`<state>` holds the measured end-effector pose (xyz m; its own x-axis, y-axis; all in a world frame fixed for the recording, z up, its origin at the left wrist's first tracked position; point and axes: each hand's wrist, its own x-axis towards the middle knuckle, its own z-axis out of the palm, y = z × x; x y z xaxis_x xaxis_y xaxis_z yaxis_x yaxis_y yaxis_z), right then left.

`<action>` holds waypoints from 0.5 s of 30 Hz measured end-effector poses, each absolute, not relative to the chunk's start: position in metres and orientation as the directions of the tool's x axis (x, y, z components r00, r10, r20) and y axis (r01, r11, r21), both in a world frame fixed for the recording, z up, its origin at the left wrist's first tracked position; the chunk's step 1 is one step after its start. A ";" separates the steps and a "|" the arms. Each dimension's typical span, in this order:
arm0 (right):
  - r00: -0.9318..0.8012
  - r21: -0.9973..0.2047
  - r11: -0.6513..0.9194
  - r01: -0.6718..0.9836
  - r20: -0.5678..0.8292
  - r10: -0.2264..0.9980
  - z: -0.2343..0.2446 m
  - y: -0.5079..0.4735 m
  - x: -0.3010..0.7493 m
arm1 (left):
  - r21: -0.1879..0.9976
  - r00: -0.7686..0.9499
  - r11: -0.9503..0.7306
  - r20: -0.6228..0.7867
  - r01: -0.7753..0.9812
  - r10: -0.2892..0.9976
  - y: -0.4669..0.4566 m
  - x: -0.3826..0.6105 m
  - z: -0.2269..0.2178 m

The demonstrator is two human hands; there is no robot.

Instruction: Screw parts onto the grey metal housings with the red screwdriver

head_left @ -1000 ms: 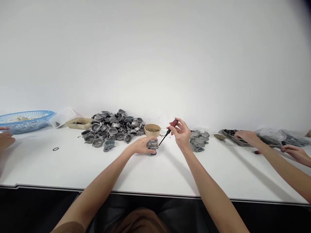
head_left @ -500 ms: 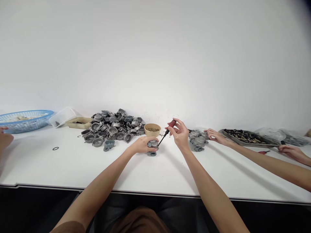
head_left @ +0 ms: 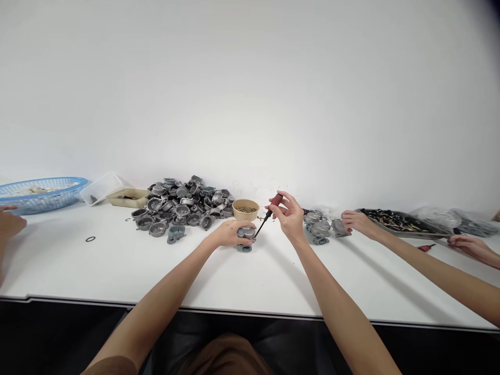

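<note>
A person's bare arms reach forward over a white desk (head_left: 273,286) that runs up to a pale wall (head_left: 250,104). Picture a clock face centred on the grey metal part (head_left: 247,232) in front of the person, with twelve o'clock towards the wall. The left hand (head_left: 228,233) is at nine o'clock, its fingers gripping the sides of this part at the desk. At two o'clock, the right hand (head_left: 289,213) has its fingers closed around the red handle of a screwdriver (head_left: 276,200). The dark shaft slants down to the part's three o'clock edge; the exact contact at the tip is too small to make out.

Just beyond the part, at twelve o'clock, sits a tan bowl (head_left: 245,215) of small brass-coloured pieces. At ten o'clock is a large heap of grey castings (head_left: 182,211). Farther out, a black ring (head_left: 90,239) lies at nine o'clock, and a blue basket (head_left: 42,205) stands between nine and ten. At three o'clock is a cluster of grey parts (head_left: 320,228). Past it, a co-worker's hand (head_left: 360,225) is at a grey piece (head_left: 339,227), near a dark tray (head_left: 414,234) filled with black and brass-coloured pieces.
</note>
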<state>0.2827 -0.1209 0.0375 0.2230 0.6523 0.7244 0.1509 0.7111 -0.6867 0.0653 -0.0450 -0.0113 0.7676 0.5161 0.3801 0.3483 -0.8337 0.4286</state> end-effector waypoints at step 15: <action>0.128 -0.713 0.684 0.153 0.701 0.702 0.044 -0.129 0.281 | 0.512 0.805 -0.824 0.367 0.243 0.466 -0.042 0.066 -0.012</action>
<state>0.2813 -0.1294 0.0442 0.1283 0.7019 0.7006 0.1525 0.6841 -0.7133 0.0664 -0.0422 -0.0116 0.8053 0.4657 0.3669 0.2430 -0.8238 0.5122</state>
